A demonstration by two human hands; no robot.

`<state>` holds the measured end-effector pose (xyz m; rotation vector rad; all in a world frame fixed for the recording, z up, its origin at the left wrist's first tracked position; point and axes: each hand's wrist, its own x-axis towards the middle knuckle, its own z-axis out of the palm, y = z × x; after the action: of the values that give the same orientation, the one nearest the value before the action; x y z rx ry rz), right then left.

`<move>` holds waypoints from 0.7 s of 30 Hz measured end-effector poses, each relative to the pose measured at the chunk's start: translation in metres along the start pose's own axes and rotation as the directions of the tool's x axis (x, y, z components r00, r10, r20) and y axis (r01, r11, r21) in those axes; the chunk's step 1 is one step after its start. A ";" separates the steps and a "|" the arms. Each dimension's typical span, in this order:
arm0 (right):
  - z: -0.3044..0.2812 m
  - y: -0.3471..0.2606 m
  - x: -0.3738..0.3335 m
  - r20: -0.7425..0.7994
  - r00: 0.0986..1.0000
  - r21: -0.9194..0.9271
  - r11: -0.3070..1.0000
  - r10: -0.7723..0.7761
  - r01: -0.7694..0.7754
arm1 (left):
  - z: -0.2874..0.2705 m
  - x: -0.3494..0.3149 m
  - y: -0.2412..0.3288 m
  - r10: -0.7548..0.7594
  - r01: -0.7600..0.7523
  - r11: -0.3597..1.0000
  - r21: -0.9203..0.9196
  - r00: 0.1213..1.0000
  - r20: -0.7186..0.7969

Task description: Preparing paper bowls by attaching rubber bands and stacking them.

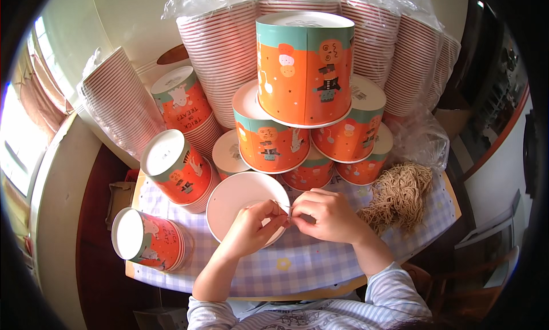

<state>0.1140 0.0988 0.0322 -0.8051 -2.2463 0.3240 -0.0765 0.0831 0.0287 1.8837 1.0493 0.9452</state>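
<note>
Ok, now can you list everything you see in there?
Open bucket: one, whitish inside, front middle
Pyramid buckets: six visible, orange and green, middle, upside down
Upside-down stacks: three, orange and green, left
Wrapped stacks: at least five, white and red, back
Crumpled plastic: one bunch, clear, right
Twine bundle: one, tan, right
Tablecloth: one, purple-white checked, underneath
Curtain: at least one, beige, far left
Cardboard box: one, brown, left, beyond table
Sleeves: two, pale striped, bottom
Left hand: one, bare, over open bucket
Right hand: one, bare, beside left hand
</note>
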 end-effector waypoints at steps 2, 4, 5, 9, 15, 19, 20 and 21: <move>-0.002 0.000 0.001 -0.061 0.998 0.031 0.999 -0.005 0.007 | 0.000 0.000 0.001 -0.019 0.020 0.999 -0.041 1.000 0.004; -0.007 -0.002 0.002 -0.112 0.993 0.040 0.999 0.039 -0.035 | -0.001 0.000 0.001 -0.073 0.074 0.997 -0.027 0.997 0.013; -0.009 -0.001 0.002 -0.126 0.991 0.054 0.998 0.043 -0.036 | -0.002 0.000 0.001 -0.073 0.074 0.997 -0.028 0.997 0.012; -0.012 -0.003 0.003 -0.157 0.986 0.040 0.998 0.060 -0.054 | -0.004 -0.001 0.002 -0.079 0.079 0.997 0.013 0.996 0.027; -0.012 -0.017 0.000 0.024 0.994 -0.045 0.993 -0.109 0.110 | -0.003 -0.001 -0.013 -0.064 0.063 0.997 -0.035 0.998 -0.023; 0.000 -0.026 -0.002 0.150 0.963 0.009 0.974 -0.225 0.226 | -0.005 -0.001 -0.009 -0.047 0.048 0.999 0.024 0.999 -0.020; 0.007 -0.024 -0.005 0.162 0.959 -0.007 0.971 -0.234 0.238 | -0.005 -0.001 -0.009 -0.047 0.047 0.999 0.023 0.999 -0.022; 0.010 -0.022 -0.004 0.163 0.958 -0.005 0.971 -0.236 0.240 | -0.006 -0.002 -0.009 -0.051 0.051 0.999 0.015 0.998 -0.027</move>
<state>0.0989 0.0789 0.0325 -0.5282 -2.4726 0.2542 -0.0852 0.0865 0.0234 1.8530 1.1185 0.9376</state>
